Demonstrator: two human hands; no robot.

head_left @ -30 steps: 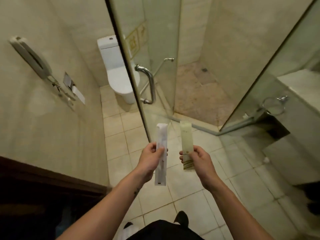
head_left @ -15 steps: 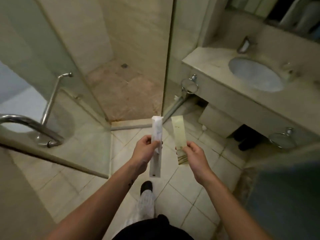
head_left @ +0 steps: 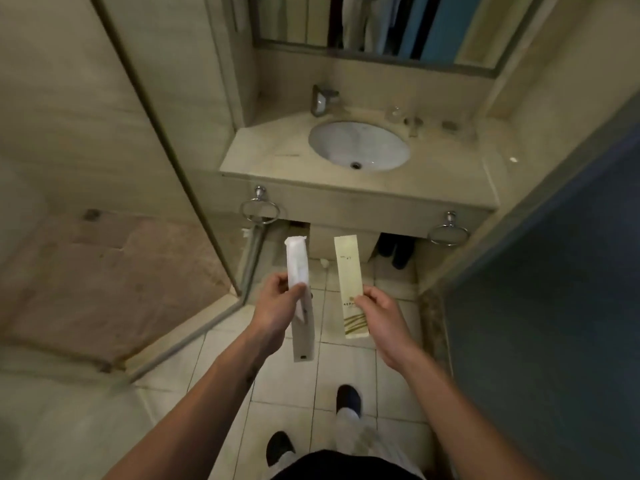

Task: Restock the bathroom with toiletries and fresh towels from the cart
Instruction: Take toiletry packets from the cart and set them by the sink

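Note:
My left hand [head_left: 275, 306] grips a long white wrapped toiletry packet [head_left: 298, 268] near its middle, holding it upright. My right hand [head_left: 379, 315] pinches a pale yellow flat toiletry sachet [head_left: 348, 271] at its lower part, also upright. Both packets hang over the tiled floor, side by side and apart, in front of the beige vanity counter [head_left: 277, 147] with its oval white sink [head_left: 358, 145].
A glass shower wall [head_left: 166, 140] and shower floor lie at the left. Two chrome towel rings [head_left: 260, 210] [head_left: 448, 232] hang under the counter. A faucet [head_left: 322, 98] and small glasses [head_left: 394, 114] stand by the sink. A blue door [head_left: 554, 306] is at the right.
My view has swung right from the toilet and shower to the vanity, which now faces me. Both hands keep holding their packets in the same way.

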